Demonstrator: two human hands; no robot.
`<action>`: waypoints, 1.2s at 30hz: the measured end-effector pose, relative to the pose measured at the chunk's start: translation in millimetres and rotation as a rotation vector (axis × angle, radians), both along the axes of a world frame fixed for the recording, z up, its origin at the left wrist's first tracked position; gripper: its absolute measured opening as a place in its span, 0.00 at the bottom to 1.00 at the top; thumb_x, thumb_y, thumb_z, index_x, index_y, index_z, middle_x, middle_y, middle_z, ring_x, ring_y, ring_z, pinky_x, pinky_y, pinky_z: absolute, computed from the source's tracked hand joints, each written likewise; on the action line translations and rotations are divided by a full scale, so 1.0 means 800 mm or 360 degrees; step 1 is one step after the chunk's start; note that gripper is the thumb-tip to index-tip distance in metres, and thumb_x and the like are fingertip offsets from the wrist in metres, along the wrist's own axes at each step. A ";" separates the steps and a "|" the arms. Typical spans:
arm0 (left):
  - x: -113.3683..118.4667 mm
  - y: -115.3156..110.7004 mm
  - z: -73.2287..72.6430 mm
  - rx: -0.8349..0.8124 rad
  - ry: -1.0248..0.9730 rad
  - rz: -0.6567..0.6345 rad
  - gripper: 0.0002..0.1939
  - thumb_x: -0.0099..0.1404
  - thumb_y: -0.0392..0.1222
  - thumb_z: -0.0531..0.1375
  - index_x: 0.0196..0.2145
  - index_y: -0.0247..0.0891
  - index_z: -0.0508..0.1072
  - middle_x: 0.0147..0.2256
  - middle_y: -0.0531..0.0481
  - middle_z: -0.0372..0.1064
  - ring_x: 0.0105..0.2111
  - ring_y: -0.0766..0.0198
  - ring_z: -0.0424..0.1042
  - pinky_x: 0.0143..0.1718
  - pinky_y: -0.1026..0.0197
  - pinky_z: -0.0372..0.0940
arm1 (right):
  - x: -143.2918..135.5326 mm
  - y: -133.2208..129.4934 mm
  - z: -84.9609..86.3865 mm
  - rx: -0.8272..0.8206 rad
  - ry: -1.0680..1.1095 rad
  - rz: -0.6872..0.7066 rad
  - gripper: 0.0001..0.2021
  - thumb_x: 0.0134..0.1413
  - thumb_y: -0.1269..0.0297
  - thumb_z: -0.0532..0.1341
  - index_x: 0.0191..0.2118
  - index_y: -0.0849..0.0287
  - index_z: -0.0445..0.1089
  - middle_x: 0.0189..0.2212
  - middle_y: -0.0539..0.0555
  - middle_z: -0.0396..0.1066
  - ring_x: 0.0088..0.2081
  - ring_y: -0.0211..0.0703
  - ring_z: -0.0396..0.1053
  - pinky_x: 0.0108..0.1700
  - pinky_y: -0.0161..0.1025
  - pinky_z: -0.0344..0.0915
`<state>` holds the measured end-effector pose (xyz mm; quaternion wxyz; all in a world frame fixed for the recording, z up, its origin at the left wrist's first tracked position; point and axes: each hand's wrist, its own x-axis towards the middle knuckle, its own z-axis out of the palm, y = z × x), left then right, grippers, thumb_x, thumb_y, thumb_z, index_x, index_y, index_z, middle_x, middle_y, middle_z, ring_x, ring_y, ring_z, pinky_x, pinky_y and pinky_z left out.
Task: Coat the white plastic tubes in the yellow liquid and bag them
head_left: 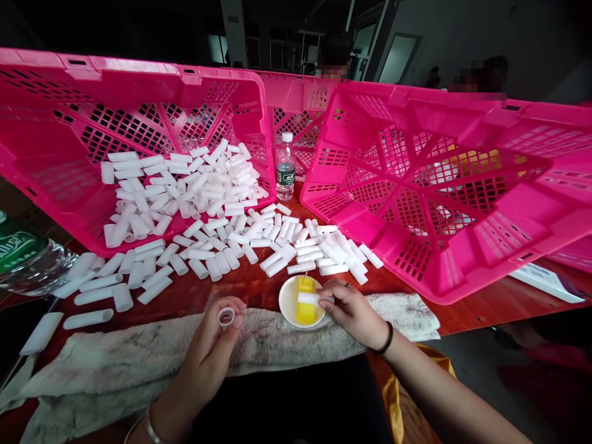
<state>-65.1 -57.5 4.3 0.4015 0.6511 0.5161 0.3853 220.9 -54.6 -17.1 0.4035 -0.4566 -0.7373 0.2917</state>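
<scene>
My left hand (213, 336) is closed around a white plastic tube (226, 317), whose round open end faces up. In my right hand (348, 308) is a small white piece (308, 298), flat or tube-like; its exact kind is hard to make out. It lies across a yellow block (306, 313), like a sponge, in a small white bowl (286, 308). Under my hands and the bowl a greyish, stained towel (277, 345) runs along the table's near edge. Just beyond, many white tubes (222, 262) lie loose on the table.
A pink crate (41, 123) tipped on its side at left spills more tubes. Another pink crate (370, 179) lies on its side at right. Between them stands a water bottle (286, 176); a larger bottle (28, 259) is at far left. People are in the background.
</scene>
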 end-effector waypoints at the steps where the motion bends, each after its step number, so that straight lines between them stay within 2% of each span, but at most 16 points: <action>1: 0.000 0.000 0.000 0.0006 -0.0009 0.0002 0.11 0.67 0.51 0.50 0.39 0.41 0.61 0.42 0.46 0.64 0.43 0.57 0.65 0.40 0.58 0.65 | 0.000 -0.002 0.003 0.0077 -0.0083 0.0037 0.06 0.59 0.66 0.55 0.40 0.58 0.67 0.36 0.56 0.65 0.39 0.44 0.67 0.41 0.42 0.67; 4: 0.000 0.000 0.000 -0.0008 0.0014 0.0014 0.12 0.67 0.52 0.49 0.39 0.42 0.61 0.40 0.47 0.64 0.38 0.59 0.66 0.37 0.59 0.66 | 0.001 -0.008 0.010 0.0212 -0.0229 0.0167 0.09 0.58 0.68 0.56 0.44 0.57 0.69 0.40 0.58 0.65 0.44 0.46 0.65 0.45 0.44 0.66; 8: 0.001 -0.003 0.006 -0.0076 0.0146 -0.0055 0.15 0.68 0.54 0.45 0.39 0.42 0.62 0.30 0.51 0.63 0.26 0.63 0.64 0.29 0.60 0.66 | -0.002 -0.015 0.009 -0.0025 -0.0040 0.0032 0.18 0.58 0.65 0.57 0.54 0.57 0.62 0.41 0.58 0.69 0.43 0.45 0.69 0.44 0.44 0.68; 9: 0.002 -0.004 0.009 -0.0080 0.0201 -0.0081 0.15 0.68 0.54 0.44 0.40 0.42 0.62 0.30 0.51 0.63 0.27 0.62 0.65 0.30 0.60 0.66 | -0.003 -0.017 0.008 -0.0033 -0.0030 -0.0011 0.17 0.58 0.65 0.57 0.53 0.57 0.62 0.40 0.57 0.70 0.41 0.45 0.69 0.43 0.44 0.69; 11: 0.004 -0.005 0.014 -0.0039 0.0322 -0.0143 0.14 0.69 0.52 0.45 0.43 0.42 0.62 0.34 0.50 0.66 0.33 0.61 0.68 0.36 0.59 0.67 | -0.005 -0.020 0.006 0.0113 -0.0127 -0.0024 0.12 0.59 0.67 0.56 0.49 0.57 0.67 0.39 0.57 0.69 0.40 0.44 0.69 0.43 0.43 0.69; 15: 0.010 -0.003 0.015 0.0150 0.0501 -0.0325 0.13 0.68 0.47 0.49 0.49 0.44 0.61 0.46 0.48 0.68 0.46 0.57 0.68 0.47 0.57 0.65 | -0.003 -0.023 0.000 0.0480 -0.0300 0.0123 0.10 0.59 0.70 0.55 0.42 0.54 0.72 0.40 0.56 0.68 0.41 0.44 0.67 0.43 0.44 0.68; 17: 0.015 0.001 0.014 0.0233 0.0580 -0.0371 0.15 0.67 0.46 0.51 0.51 0.44 0.62 0.48 0.47 0.67 0.48 0.56 0.67 0.49 0.55 0.64 | -0.002 -0.023 -0.003 0.0431 -0.0110 0.0091 0.09 0.58 0.69 0.56 0.42 0.54 0.71 0.39 0.56 0.69 0.42 0.44 0.68 0.43 0.43 0.68; 19: 0.025 0.005 0.015 0.0338 0.0641 -0.0398 0.16 0.66 0.46 0.53 0.51 0.44 0.64 0.48 0.46 0.68 0.48 0.55 0.67 0.50 0.52 0.64 | -0.004 -0.024 -0.001 0.0229 0.0222 -0.0048 0.08 0.58 0.66 0.58 0.43 0.56 0.69 0.39 0.56 0.71 0.41 0.44 0.70 0.41 0.42 0.70; 22: 0.046 0.009 0.025 0.0513 0.0659 -0.0491 0.14 0.67 0.44 0.53 0.50 0.44 0.66 0.45 0.45 0.69 0.46 0.55 0.68 0.47 0.51 0.66 | -0.011 -0.030 0.015 -0.0104 0.0578 -0.0190 0.09 0.57 0.61 0.59 0.43 0.57 0.68 0.36 0.55 0.73 0.37 0.42 0.72 0.37 0.38 0.71; 25: 0.066 0.011 0.038 0.0683 0.0733 -0.0572 0.13 0.67 0.42 0.52 0.50 0.43 0.66 0.42 0.45 0.69 0.42 0.55 0.68 0.44 0.51 0.67 | -0.014 -0.037 0.044 -0.0243 0.0588 -0.0140 0.10 0.56 0.60 0.60 0.42 0.58 0.69 0.35 0.54 0.74 0.34 0.40 0.72 0.36 0.37 0.71; 28: 0.076 0.009 0.047 0.0835 0.0917 -0.0594 0.13 0.67 0.41 0.52 0.49 0.41 0.66 0.39 0.45 0.69 0.39 0.54 0.68 0.41 0.49 0.67 | -0.010 -0.043 0.073 -0.0271 0.0367 -0.0101 0.09 0.57 0.61 0.59 0.41 0.58 0.70 0.33 0.53 0.74 0.33 0.39 0.71 0.37 0.36 0.70; 30: 0.079 0.006 0.052 0.0840 0.0960 -0.0596 0.13 0.67 0.41 0.52 0.48 0.40 0.67 0.37 0.45 0.69 0.37 0.54 0.68 0.40 0.49 0.67 | -0.005 -0.046 0.086 -0.0263 0.0233 -0.0089 0.08 0.58 0.62 0.58 0.40 0.58 0.70 0.33 0.53 0.73 0.33 0.39 0.71 0.38 0.36 0.69; 36: 0.076 -0.011 0.054 0.0687 0.0657 -0.0585 0.12 0.67 0.43 0.52 0.49 0.42 0.64 0.41 0.45 0.70 0.41 0.56 0.70 0.41 0.55 0.69 | 0.002 -0.057 0.102 -0.0065 0.0069 0.0001 0.08 0.58 0.66 0.57 0.44 0.57 0.68 0.36 0.55 0.72 0.37 0.41 0.70 0.40 0.37 0.67</action>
